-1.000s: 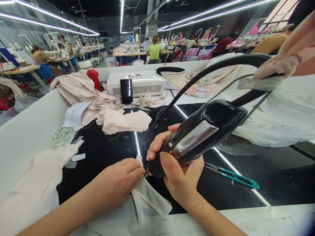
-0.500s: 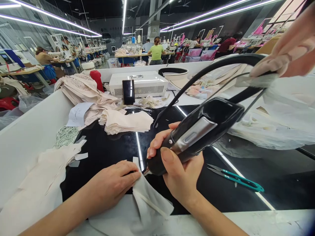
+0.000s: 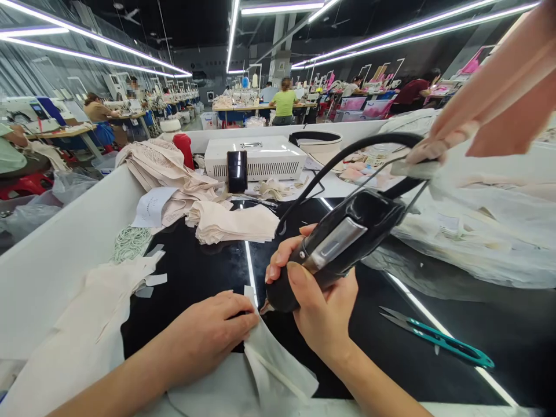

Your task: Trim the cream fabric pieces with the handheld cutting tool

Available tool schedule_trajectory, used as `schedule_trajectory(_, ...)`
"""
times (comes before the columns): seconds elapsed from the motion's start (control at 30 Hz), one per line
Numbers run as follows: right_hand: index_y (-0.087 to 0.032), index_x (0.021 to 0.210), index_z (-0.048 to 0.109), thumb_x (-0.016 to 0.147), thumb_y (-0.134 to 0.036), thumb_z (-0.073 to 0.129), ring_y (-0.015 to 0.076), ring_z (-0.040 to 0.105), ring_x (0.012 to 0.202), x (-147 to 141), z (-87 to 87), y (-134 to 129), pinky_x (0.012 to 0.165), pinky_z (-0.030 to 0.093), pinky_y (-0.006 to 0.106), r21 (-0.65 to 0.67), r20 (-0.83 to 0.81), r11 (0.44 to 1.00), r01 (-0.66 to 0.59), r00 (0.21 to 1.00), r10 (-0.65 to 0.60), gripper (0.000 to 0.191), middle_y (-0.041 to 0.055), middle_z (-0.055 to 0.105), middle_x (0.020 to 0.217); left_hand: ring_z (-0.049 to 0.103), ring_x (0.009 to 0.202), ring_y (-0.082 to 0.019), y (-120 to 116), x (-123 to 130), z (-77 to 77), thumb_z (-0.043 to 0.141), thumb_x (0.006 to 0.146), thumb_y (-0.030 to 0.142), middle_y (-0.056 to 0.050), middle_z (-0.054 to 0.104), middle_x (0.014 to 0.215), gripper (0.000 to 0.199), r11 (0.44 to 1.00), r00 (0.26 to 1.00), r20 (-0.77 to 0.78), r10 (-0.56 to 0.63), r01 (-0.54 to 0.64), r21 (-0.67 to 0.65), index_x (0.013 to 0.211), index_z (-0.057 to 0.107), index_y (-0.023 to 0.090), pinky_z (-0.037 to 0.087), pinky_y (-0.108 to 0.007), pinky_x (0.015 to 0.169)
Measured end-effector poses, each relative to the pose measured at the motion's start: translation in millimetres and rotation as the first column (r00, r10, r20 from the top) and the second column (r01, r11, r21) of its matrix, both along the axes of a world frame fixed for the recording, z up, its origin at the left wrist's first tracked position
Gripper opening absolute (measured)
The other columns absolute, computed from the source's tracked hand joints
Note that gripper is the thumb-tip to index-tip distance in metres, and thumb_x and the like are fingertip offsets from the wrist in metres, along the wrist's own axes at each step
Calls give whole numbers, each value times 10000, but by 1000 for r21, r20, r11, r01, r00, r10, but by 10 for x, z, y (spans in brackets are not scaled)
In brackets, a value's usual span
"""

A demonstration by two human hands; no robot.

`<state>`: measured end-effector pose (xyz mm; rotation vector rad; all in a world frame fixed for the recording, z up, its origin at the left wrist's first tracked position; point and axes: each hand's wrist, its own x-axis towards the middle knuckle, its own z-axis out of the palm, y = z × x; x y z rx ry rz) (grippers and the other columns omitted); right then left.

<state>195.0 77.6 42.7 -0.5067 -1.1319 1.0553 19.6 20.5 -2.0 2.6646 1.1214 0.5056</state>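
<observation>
My right hand (image 3: 321, 301) is wrapped around a black corded handheld tool (image 3: 336, 246) with a silver lever along its side. The narrow tip points down and left, close to the edge of a pale fabric piece (image 3: 278, 359); whether it touches is hard to tell. My left hand (image 3: 217, 327) pinches and presses that fabric against the glossy black tabletop (image 3: 182, 295), a little left of the tip. A black cable (image 3: 347, 153) loops from the tool's rear, where pale stretched strips (image 3: 438, 142) hold it up.
Teal thread snips (image 3: 438, 339) lie at right, below a clear plastic bag (image 3: 469, 231). Stacked cream fabric (image 3: 237, 223), green cord (image 3: 130, 243) and more fabric (image 3: 87, 313) lie left. Behind stand a phone (image 3: 237, 172) and a white vented box (image 3: 256, 156). Several people work farther back.
The view has swung slightly left and up, so most things sit lower and farther right. My hands keep their grips, and the tool's rear end and hanging strips have shifted left in view.
</observation>
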Motion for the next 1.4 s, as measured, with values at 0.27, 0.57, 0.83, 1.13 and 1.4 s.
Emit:
schedule_trajectory(0.27, -260, 1033, 590, 830, -407, 834, 152, 646, 582, 285, 0, 113, 540, 564, 289, 78, 126, 991, 106, 985, -115, 349, -34, 702, 800, 694, 918, -178, 147, 137, 9, 560, 1025, 119, -43, 709, 1022, 172, 990, 989, -45, 138, -137, 13, 1105, 691, 197, 595, -279, 833)
schedule_trajectory(0.57, -321, 1250, 639, 797, -364, 847, 280, 666, 998, 742, -2, 174, 886, 575, 443, 258, 285, 872, 417, 829, -481, 501, 52, 693, 1143, 655, 877, -192, 217, 140, -5, 553, 914, -27, -43, 678, 1000, 276, 983, 963, -240, 122, -84, 162, 1068, 650, 181, 598, -294, 760)
schedule_trajectory(0.83, -294, 1024, 726, 978, -221, 596, 183, 702, 697, 783, -247, -108, 624, 566, 286, 374, 448, 926, 51, 865, -228, 156, 8, 748, 823, 642, 826, -185, 171, 294, 319, 536, 900, -51, -39, 670, 958, 256, 961, 970, -230, 75, -9, 276, 939, 649, 176, 573, -279, 712)
schedule_trajectory(1.13, -174, 797, 685, 908, -856, 381, 178, 584, 638, 173, -378, -12, 710, 490, 335, -385, 36, 538, -750, 571, 820, 755, 21, 627, 622, 688, 931, -135, 158, 322, 730, 583, 1012, 98, -33, 681, 989, 220, 946, 914, 380, -140, 10, 325, 1051, 743, 244, 539, -285, 1015)
schedule_trajectory(1.4, -178, 761, 581, 625, -782, 819, 99, 450, 608, 267, -305, 389, 555, 308, 227, -518, 275, 623, -586, 575, 770, 663, -35, 547, 682, 586, 695, -135, 385, -271, 479, 840, 761, 356, 4, 611, 769, 184, 848, 330, 793, 512, -339, -406, 805, 738, 210, 491, -209, 629)
